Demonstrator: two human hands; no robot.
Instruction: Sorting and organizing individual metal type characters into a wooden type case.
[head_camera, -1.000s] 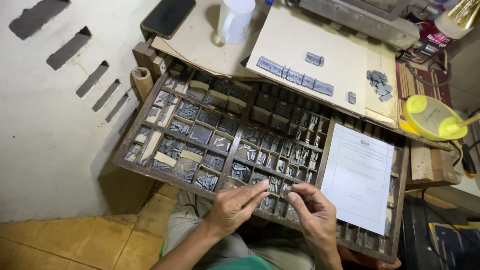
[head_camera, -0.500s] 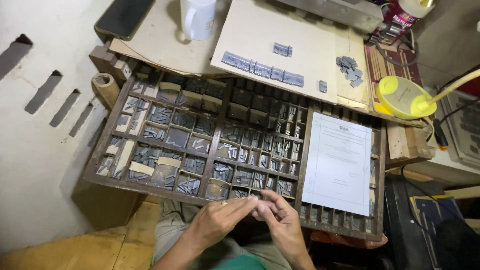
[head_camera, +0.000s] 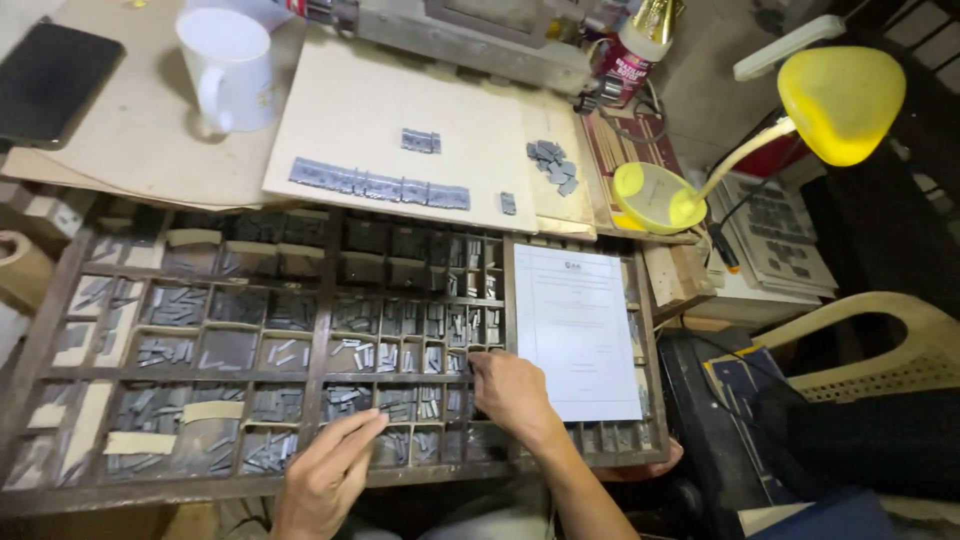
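A wooden type case (head_camera: 322, 300) with many small compartments full of grey metal type pieces lies in front of me. My right hand (head_camera: 510, 392) reaches into compartments near the case's middle right, fingertips down among the type, next to a white printed sheet (head_camera: 577, 330) lying on the case. My left hand (head_camera: 330, 470) hovers over the case's near edge, fingers loosely extended, with nothing visible in it. On a pale board (head_camera: 400, 140) behind the case, a row of set type (head_camera: 380, 187) lies in a line, with a small block (head_camera: 421, 141) above it.
A white mug (head_camera: 228, 68) and a dark phone (head_camera: 50, 80) sit at the back left. A loose pile of type (head_camera: 553, 164) lies right of the board. A yellow desk lamp (head_camera: 800, 110) stands at the right, above papers and a cream plastic chair (head_camera: 880, 345).
The view has shifted closer and to the right. My hands, together at the case's near edge, have separated; the right hand has reached forward into the compartments.
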